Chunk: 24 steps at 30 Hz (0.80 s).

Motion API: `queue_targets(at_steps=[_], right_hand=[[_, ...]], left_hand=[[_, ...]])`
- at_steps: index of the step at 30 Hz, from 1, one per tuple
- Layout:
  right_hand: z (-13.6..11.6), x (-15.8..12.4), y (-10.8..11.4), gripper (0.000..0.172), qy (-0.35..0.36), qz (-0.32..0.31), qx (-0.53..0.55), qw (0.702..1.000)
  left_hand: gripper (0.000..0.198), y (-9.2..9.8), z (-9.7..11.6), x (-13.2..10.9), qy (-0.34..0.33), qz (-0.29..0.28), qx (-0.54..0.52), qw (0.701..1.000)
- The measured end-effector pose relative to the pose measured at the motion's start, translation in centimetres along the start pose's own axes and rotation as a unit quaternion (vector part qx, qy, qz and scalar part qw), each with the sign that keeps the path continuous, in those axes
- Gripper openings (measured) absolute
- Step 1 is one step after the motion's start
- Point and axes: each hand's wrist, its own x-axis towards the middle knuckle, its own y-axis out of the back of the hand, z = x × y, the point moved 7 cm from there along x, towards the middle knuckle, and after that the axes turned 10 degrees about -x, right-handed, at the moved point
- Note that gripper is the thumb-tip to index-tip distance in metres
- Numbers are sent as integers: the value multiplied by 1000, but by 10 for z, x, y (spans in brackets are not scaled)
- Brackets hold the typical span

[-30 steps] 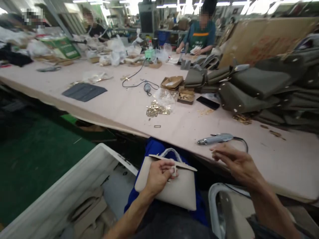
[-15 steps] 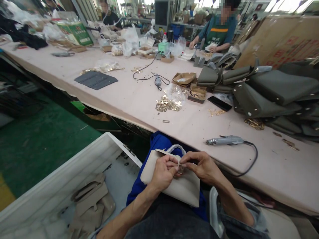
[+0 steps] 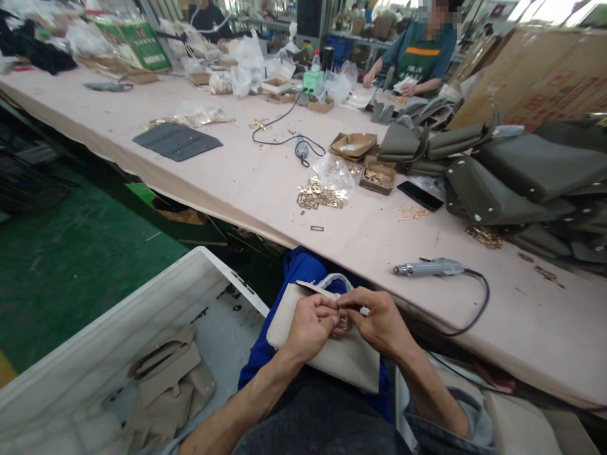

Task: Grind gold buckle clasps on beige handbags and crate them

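Note:
A cream handbag (image 3: pixel 353 366) rests across the blue-clad lap, its looped handle (image 3: pixel 337 278) at the far side. Over the middle of its front, my left hand (image 3: pixel 310 327) has its fingers curled around a small gold-coloured metal buckle (image 3: pixel 343 321). My right hand (image 3: pixel 378 316) meets it from the other side, thumb and forefinger pinched together just above the buckle. Whatever sits between those right fingertips is hidden.
An electric screwdriver (image 3: pixel 429 268) with a cable lies near the table's edge (image 3: pixel 351 259). Beyond are a pile of metal buckles (image 3: pixel 320 194), a phone (image 3: pixel 420 196) and dark bags (image 3: pixel 531 170). A white bin (image 3: pixel 199 268) holds taupe bags (image 3: pixel 171 392). A co-worker (image 3: pixel 417 57) sits opposite.
My right fingers have shifted slightly left against the left fingertips, and the metal buckle shows more clearly. The handbag has stayed in place on the lap.

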Motion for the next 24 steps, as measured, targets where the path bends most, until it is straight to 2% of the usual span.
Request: queue_targets(at_steps=[5, 11, 14, 20, 24], right_hand=[[2, -6, -3, 21, -18, 33, -45, 998], [-9, -7, -4, 25, -9, 62, -119, 991], [-11, -8, -5, 26, -5, 74, -120, 990], [1, -14, -5, 17, -48, 119, -117, 985], [1, -18, -8, 16, -48, 124, -120, 984]], left_hand=[[35, 2, -6, 2, 3, 20, -3, 1000], [30, 1, -6, 5, -17, 26, 3, 1000], [30, 2, -6, 6, -19, 24, 7, 999], [35, 3, -10, 7, -3, 26, 5, 1000], [34, 3, -11, 8, -15, 32, 6, 999]])
